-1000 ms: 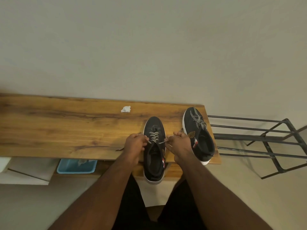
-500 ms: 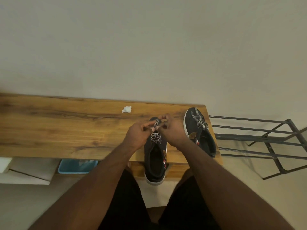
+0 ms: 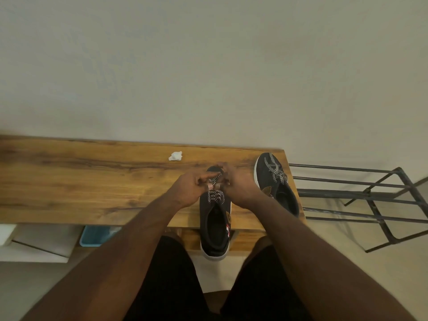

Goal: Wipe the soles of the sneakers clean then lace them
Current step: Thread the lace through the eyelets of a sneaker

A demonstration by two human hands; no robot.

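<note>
Two black sneakers with white soles stand on the wooden table point(image 3: 92, 181). The near sneaker point(image 3: 215, 228) points away from me, its heel hanging over the front edge. Its black-and-white speckled lace point(image 3: 216, 195) is crossed over the tongue. My left hand point(image 3: 190, 186) and my right hand point(image 3: 238, 184) meet above its toe, each pinching a lace end, and they hide most of the toe. The second sneaker point(image 3: 276, 184) lies at the table's right end with its lace tied.
A crumpled white tissue point(image 3: 175, 156) lies near the table's back edge by the wall. A black metal rack point(image 3: 370, 202) stands right of the table. A blue tray point(image 3: 97, 235) and white boxes point(image 3: 39, 242) sit below the table's front left.
Both hands moved from the sneaker's sides up and together over its toe, pulling the lace ends forward. Over the last half second they barely shifted.
</note>
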